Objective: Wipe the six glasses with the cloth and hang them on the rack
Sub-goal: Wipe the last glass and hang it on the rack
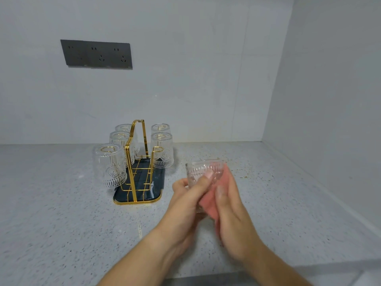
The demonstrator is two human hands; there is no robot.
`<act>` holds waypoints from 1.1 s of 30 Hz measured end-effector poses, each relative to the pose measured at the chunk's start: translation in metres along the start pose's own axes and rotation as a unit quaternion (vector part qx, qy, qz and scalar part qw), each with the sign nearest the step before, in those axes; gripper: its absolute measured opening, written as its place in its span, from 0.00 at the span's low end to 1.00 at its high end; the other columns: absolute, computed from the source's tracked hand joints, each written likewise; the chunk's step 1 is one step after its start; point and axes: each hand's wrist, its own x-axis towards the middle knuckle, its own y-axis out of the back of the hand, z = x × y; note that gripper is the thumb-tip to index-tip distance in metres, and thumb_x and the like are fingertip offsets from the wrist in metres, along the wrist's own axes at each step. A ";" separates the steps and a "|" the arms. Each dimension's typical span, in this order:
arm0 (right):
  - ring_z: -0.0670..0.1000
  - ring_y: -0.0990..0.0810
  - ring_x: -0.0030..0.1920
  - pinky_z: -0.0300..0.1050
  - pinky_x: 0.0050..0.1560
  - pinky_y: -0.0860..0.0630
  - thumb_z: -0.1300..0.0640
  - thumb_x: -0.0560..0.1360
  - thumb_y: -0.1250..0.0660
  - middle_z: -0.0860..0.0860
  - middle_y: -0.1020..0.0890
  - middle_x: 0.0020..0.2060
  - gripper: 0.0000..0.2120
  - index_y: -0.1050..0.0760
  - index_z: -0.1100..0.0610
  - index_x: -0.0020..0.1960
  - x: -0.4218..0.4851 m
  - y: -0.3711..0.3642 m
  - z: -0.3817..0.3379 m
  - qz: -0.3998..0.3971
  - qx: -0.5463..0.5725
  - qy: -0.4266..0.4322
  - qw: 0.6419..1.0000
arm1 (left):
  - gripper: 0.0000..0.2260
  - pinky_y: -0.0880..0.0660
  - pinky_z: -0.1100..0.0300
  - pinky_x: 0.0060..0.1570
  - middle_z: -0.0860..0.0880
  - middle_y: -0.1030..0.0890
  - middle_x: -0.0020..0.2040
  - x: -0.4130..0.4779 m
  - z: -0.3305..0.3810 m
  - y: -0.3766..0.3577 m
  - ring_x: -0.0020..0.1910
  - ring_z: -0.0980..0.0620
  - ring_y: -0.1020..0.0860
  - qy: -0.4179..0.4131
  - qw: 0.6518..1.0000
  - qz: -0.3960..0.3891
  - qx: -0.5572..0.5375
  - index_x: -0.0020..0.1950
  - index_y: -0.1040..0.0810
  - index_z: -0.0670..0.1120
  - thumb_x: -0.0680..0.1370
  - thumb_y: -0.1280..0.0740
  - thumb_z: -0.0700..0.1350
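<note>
A gold wire rack (136, 153) on a dark tray (156, 182) stands on the speckled counter. Several clear patterned glasses hang upside down on its pegs, among them a front left glass (110, 166) and a right glass (161, 150). The front right peg (157, 150) is bare. To the right of the rack my left hand (185, 205) grips one more glass (204, 172) above the counter. My right hand (233, 219) presses a pink cloth (210, 205) against that glass's side. The cloth hides the lower part of the glass.
The grey speckled counter (61, 213) runs to a white back wall and a side wall on the right. A dark socket panel (97, 54) sits on the back wall. The counter's front edge lies just below my forearms.
</note>
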 end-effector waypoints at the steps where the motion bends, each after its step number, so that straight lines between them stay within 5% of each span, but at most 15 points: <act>1: 0.34 0.26 0.68 0.43 0.71 0.28 0.36 0.78 0.47 0.24 0.25 0.64 0.29 0.50 0.34 0.77 -0.006 -0.002 0.003 -0.011 0.001 0.004 1.000 | 0.37 0.18 0.53 0.42 0.46 0.11 0.48 0.000 0.001 0.001 0.46 0.48 0.12 -0.007 1.000 -0.001 0.000 0.68 0.31 0.42 0.68 0.19 0.55; 3: 0.25 0.27 0.62 0.36 0.69 0.37 0.40 0.77 0.49 0.16 0.29 0.59 0.29 0.54 0.32 0.75 -0.016 -0.003 0.008 -0.018 -0.005 -0.001 1.000 | 0.36 0.17 0.59 0.39 0.50 0.11 0.40 -0.002 0.003 0.001 0.41 0.52 0.12 -0.010 1.000 -0.017 0.007 0.66 0.32 0.42 0.65 0.22 0.53; 6: 0.24 0.28 0.63 0.21 0.58 0.30 0.43 0.78 0.48 0.16 0.28 0.58 0.26 0.49 0.31 0.73 -0.015 -0.003 0.003 0.002 0.009 0.000 1.000 | 0.38 0.16 0.55 0.42 0.48 0.11 0.46 -0.001 0.004 0.003 0.46 0.49 0.12 0.002 1.000 -0.007 0.006 0.69 0.32 0.40 0.68 0.19 0.55; 9: 0.32 0.20 0.61 0.29 0.59 0.25 0.42 0.81 0.49 0.27 0.18 0.56 0.18 0.36 0.33 0.70 0.007 0.005 -0.010 0.016 0.046 -0.017 0.999 | 0.34 0.19 0.49 0.54 0.43 0.16 0.65 -0.002 0.005 0.002 0.61 0.43 0.16 0.033 0.998 -0.045 -0.016 0.75 0.29 0.41 0.76 0.27 0.58; 13: 0.49 0.14 0.58 0.50 0.63 0.20 0.44 0.85 0.49 0.48 0.12 0.54 0.21 0.23 0.49 0.67 0.030 0.013 -0.018 0.063 0.065 -0.044 0.995 | 0.21 0.22 0.49 0.59 0.46 0.15 0.65 -0.007 0.008 -0.003 0.61 0.48 0.16 0.059 0.994 -0.086 -0.022 0.69 0.18 0.49 0.84 0.42 0.56; 16: 0.48 0.16 0.61 0.50 0.64 0.21 0.38 0.83 0.49 0.47 0.14 0.58 0.21 0.27 0.42 0.69 0.017 0.006 -0.012 0.044 0.054 -0.021 0.997 | 0.22 0.23 0.47 0.64 0.44 0.15 0.65 -0.007 0.009 0.000 0.64 0.46 0.17 0.044 0.995 -0.093 -0.004 0.68 0.18 0.47 0.81 0.34 0.59; 20: 0.54 0.23 0.71 0.61 0.74 0.31 0.36 0.79 0.42 0.52 0.22 0.70 0.30 0.39 0.44 0.78 0.000 -0.005 0.003 0.016 0.050 0.020 0.998 | 0.43 0.18 0.51 0.52 0.38 0.15 0.63 -0.004 0.005 0.007 0.59 0.42 0.15 0.024 0.999 -0.039 -0.021 0.74 0.29 0.38 0.68 0.20 0.58; 22: 0.49 0.28 0.75 0.57 0.77 0.35 0.39 0.80 0.44 0.47 0.27 0.75 0.29 0.45 0.38 0.80 -0.006 -0.010 0.008 -0.002 0.029 0.023 0.999 | 0.38 0.16 0.52 0.48 0.38 0.15 0.60 -0.003 0.008 0.007 0.55 0.43 0.13 0.015 0.998 -0.028 -0.047 0.73 0.27 0.37 0.72 0.22 0.58; 26: 0.38 0.32 0.75 0.48 0.77 0.37 0.36 0.80 0.45 0.38 0.33 0.77 0.31 0.52 0.34 0.80 -0.013 -0.014 0.014 -0.009 -0.013 0.038 0.999 | 0.27 0.26 0.47 0.70 0.39 0.16 0.64 -0.005 0.016 0.005 0.64 0.42 0.17 0.023 0.997 -0.046 -0.057 0.65 0.16 0.40 0.79 0.35 0.61; 28: 0.42 0.24 0.68 0.48 0.72 0.31 0.29 0.78 0.46 0.48 0.24 0.71 0.32 0.44 0.37 0.79 -0.007 -0.013 0.007 0.003 0.002 0.022 1.000 | 0.29 0.28 0.48 0.70 0.43 0.15 0.63 -0.009 0.016 0.003 0.64 0.47 0.17 0.034 0.998 -0.053 -0.023 0.63 0.14 0.45 0.82 0.44 0.64; 30: 0.46 0.17 0.60 0.48 0.64 0.23 0.34 0.80 0.48 0.50 0.16 0.59 0.24 0.32 0.42 0.72 0.003 -0.008 -0.005 0.030 0.042 -0.003 0.999 | 0.31 0.27 0.47 0.70 0.46 0.15 0.64 -0.012 0.014 0.001 0.65 0.49 0.17 0.048 0.997 -0.062 0.011 0.65 0.15 0.49 0.82 0.49 0.66; 33: 0.45 0.13 0.54 0.44 0.56 0.17 0.42 0.83 0.49 0.47 0.12 0.53 0.20 0.24 0.46 0.66 0.017 0.000 -0.016 0.064 0.072 -0.035 0.995 | 0.28 0.21 0.45 0.62 0.46 0.14 0.63 -0.011 0.013 0.000 0.62 0.46 0.16 0.028 0.995 -0.075 0.052 0.69 0.20 0.49 0.81 0.40 0.67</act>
